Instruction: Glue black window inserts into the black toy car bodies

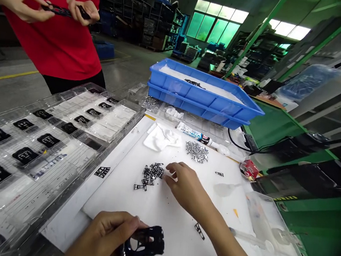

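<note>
A big white board point(165, 212) lies on the desk. Left of it, clear trays point(36, 147) hold rows of black parts. At the far edge of the desk sit two stacked blue bins point(203, 97). A person in a red shirt point(59, 32) stands past the trays, at the far left corner, and holds a black piece in both hands.

Near the far edge of the board lie a white cloth point(162, 137), a glue tube point(198, 136) and a heap of shiny silver bits point(196, 151).

The left hand point(106, 234) is at the near edge of the board. Its fingers are closed around a black plastic frame point(146, 242). The right hand point(184, 185) rests in the middle of the board with its fingers loose, and its fingertips touch a pile of small black clips point(150, 174). I cannot tell if it has picked one up.
</note>
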A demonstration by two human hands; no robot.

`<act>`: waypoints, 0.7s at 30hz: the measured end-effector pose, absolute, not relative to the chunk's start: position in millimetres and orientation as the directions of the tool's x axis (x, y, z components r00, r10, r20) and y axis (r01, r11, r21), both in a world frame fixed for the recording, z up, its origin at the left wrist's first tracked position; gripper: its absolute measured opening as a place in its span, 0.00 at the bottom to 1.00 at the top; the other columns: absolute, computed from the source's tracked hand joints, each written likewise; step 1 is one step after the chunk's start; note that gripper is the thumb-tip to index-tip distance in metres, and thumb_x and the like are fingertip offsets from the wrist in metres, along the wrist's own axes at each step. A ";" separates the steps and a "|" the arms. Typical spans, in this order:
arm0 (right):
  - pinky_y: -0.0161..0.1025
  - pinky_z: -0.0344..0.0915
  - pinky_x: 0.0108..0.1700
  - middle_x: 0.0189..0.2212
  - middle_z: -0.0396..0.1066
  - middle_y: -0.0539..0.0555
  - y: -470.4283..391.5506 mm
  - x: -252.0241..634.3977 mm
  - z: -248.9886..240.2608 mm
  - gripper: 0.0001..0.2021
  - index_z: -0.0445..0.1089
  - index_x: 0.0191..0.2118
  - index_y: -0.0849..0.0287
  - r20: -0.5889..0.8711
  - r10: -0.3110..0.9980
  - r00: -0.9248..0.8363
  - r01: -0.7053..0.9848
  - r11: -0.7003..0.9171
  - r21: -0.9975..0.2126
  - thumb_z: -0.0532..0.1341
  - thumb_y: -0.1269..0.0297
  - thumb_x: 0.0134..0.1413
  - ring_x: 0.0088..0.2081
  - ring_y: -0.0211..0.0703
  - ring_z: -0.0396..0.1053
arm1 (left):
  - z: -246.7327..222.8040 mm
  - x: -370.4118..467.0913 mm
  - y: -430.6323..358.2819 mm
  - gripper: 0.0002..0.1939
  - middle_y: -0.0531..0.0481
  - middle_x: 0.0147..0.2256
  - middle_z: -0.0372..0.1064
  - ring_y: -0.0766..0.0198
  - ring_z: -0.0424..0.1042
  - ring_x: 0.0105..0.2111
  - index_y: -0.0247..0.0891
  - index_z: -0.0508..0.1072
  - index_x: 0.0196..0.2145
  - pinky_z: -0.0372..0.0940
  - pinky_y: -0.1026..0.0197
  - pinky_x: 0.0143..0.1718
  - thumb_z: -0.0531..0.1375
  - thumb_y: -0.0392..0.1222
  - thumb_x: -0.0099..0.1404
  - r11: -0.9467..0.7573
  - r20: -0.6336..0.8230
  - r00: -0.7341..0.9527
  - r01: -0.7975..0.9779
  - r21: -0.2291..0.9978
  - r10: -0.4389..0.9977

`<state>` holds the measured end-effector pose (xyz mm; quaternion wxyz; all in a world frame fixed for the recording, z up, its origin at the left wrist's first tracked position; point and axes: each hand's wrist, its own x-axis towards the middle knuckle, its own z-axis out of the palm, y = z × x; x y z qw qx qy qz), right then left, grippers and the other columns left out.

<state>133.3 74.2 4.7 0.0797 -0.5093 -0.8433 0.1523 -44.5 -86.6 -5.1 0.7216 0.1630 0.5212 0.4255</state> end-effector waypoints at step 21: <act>0.44 0.73 0.46 0.42 0.72 0.54 81.5 126.1 7.8 0.11 0.71 0.47 0.62 -0.152 0.856 -0.494 0.775 0.355 -0.522 0.63 0.59 0.67 0.41 0.41 0.72 | -12.6 -30.9 -44.2 0.20 0.57 0.23 0.65 0.68 0.72 0.18 0.36 0.70 0.31 0.63 0.69 0.17 0.63 0.56 0.68 0.502 -0.474 0.171 -0.369 0.782 0.864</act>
